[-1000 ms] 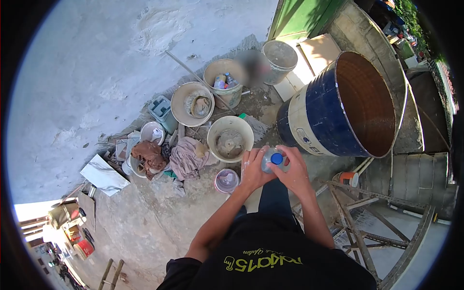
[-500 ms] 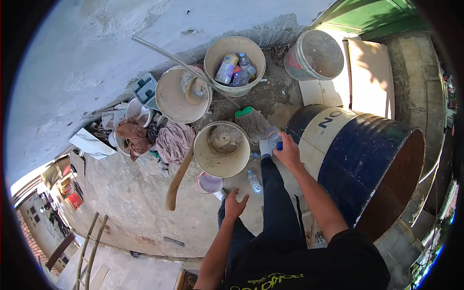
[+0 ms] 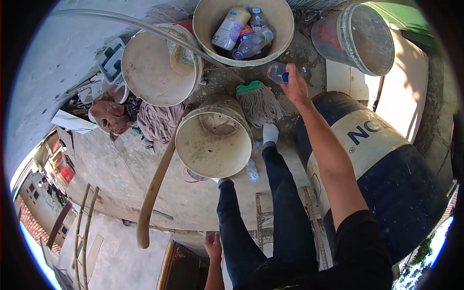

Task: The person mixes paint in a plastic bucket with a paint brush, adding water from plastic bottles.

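Right hand (image 3: pixel 295 88) round bottle (image 3: pixel 276 72), "N"-lettered drum (image 3: pixel 396 188)

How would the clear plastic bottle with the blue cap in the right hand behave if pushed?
The clear, blue-capped plastic bottle would probably roll once on its side, given its rounded body. It is likely light: the right hand holds it out by its cap end. Its thin-looking wall may dent.

Stained concrete floor (image 3: pixel 116 166), pale buckets (image 3: pixel 200 154), grey mop head (image 3: pixel 261 104), crumpled pinkish cloth (image 3: pixel 158 120), clear bottle (image 3: pixel 252 171), blue-and-cream drum (image 3: pixel 386 169)
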Demonstrator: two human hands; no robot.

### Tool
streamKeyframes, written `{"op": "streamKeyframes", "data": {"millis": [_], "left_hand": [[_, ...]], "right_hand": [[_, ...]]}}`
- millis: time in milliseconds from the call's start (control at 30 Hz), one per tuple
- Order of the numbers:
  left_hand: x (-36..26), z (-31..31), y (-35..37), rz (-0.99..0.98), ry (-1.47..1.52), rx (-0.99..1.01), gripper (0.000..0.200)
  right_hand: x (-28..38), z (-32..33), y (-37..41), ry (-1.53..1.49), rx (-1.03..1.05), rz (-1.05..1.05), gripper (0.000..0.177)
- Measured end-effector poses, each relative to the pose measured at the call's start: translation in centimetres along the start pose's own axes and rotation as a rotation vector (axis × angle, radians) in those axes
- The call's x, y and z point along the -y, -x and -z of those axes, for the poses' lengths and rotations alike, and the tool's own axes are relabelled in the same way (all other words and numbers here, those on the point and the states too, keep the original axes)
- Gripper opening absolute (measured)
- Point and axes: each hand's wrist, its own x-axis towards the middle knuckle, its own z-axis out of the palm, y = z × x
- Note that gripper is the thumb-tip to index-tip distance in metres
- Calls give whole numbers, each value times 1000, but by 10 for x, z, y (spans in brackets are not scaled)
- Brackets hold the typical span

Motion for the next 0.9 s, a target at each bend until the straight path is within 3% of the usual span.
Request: {"op": "streamKeyframes", "data": {"millis": [100,167,300,700,800,900], "left_hand": [[-7,-13,4,-41,3,14,26],[-16,-19,4,-55,22,23,26],[-34,-23,9,-63,46,24,27],[-31,-12,14,-52,55,9,29],[-24,-13,12,-56,55,12,30],[-16,-12,13,-64,79,16,29]], "right_hand": [[2,-7,-10,-4,-43,15,58],[0,-10,-19,-113,37,-59,58],[6,-3,-20,65,22,64,58],[-5,-7,-14,217,140,9,67],[-2,-3,-5,165,128,-42,67],[0,0,19,86,-48,-74,69]]}}
